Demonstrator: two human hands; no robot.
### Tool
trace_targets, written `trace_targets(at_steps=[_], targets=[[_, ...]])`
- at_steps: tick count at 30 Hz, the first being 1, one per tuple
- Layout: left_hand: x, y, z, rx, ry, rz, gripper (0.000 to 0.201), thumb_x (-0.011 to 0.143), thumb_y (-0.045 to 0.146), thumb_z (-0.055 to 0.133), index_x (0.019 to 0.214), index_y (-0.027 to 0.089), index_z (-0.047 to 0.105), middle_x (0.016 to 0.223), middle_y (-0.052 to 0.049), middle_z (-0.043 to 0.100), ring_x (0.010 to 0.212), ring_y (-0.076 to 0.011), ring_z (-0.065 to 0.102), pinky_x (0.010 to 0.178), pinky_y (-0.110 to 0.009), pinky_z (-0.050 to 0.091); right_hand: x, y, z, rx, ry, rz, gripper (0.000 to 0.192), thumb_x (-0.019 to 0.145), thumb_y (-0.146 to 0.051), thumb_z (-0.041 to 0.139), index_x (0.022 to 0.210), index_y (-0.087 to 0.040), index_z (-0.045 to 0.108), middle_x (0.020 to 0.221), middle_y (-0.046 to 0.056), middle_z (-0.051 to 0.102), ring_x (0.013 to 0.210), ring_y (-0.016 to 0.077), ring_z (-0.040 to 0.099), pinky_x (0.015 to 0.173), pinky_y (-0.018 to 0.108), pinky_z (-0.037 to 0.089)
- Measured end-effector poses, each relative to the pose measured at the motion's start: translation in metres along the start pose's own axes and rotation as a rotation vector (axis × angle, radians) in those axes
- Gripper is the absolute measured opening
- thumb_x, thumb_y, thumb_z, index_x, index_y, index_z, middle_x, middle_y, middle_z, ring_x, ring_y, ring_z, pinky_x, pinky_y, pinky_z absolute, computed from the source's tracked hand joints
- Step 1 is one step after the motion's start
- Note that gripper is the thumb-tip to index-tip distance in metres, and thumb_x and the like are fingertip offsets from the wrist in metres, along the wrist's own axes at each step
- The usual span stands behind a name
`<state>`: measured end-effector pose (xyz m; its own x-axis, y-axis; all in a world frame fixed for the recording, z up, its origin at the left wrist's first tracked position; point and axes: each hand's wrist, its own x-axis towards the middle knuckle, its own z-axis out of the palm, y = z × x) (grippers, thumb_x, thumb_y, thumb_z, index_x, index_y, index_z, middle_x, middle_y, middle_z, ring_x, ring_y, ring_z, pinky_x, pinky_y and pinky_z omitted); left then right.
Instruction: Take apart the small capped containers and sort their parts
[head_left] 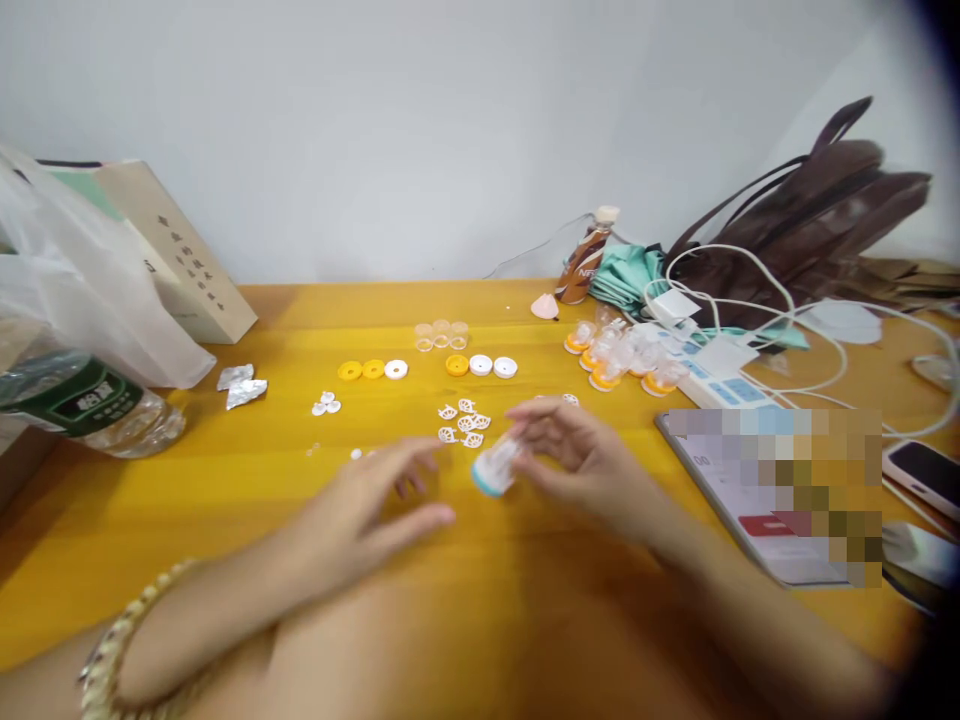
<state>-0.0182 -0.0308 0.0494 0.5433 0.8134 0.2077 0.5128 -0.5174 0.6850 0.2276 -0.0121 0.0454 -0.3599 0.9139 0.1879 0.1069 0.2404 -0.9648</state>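
My right hand [574, 455] pinches a small transparent plastic piece with a blue rim [491, 472], tilted above the table; blur hides its finer shape. Open and holding nothing, my left hand [382, 505] hovers to its left, thumb and fingers apart. Just beyond my hands lie several white spoked plastic pieces [466, 423]. Behind them are two rows of ring-shaped caps, one on the left [373, 369] and one on the right [481, 366], in yellow-orange and white. Transparent cups [441, 335] stand farther back. Small white pieces [326, 403] sit to the left.
At right, several transparent pieces with orange rims [606, 360] stand beside a power strip [709, 370] and white cables. A tablet-like device [720, 500] lies near my right forearm. A brown bag [832, 220] and drink bottle [585, 260] are behind. A water bottle [90, 400] lies left.
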Motion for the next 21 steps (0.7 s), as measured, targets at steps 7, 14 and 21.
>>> trace_targets(at_steps=[7,14,21], targets=[[-0.018,-0.001,0.062,-0.581,-0.085,-0.185,0.026,0.081,0.034,0.060,0.100,0.019,0.053,0.081,-0.003,0.057,0.068,-0.0120,0.052,0.059,-0.023,0.046,-0.020,0.012,0.040,-0.007,-0.128,-0.086,0.036,0.074,-0.021,0.065,0.106,-0.022,0.050,0.091,0.002,0.055,0.084,0.0125,0.055,0.078,0.028,0.048],[-0.017,0.004,0.061,-0.659,-0.167,-0.307,0.025,0.079,0.034,0.062,0.094,0.014,0.059,0.084,-0.004,0.060,0.081,-0.0164,0.055,0.072,-0.026,0.046,-0.024,0.023,0.049,-0.133,-0.179,0.128,0.033,0.070,-0.037,0.070,0.083,-0.021,0.045,0.057,-0.008,0.046,0.049,0.0064,0.040,0.046,0.018,0.032],[-0.016,0.011,0.053,-0.692,-0.256,-0.250,0.021,0.083,0.030,0.057,0.094,0.013,0.060,0.086,-0.005,0.059,0.081,-0.0167,0.053,0.072,-0.026,0.044,-0.030,0.015,0.055,0.006,-0.262,0.087,0.024,0.076,-0.029,0.061,0.085,-0.021,0.040,0.063,-0.007,0.045,0.051,0.0057,0.039,0.045,0.016,0.030]])
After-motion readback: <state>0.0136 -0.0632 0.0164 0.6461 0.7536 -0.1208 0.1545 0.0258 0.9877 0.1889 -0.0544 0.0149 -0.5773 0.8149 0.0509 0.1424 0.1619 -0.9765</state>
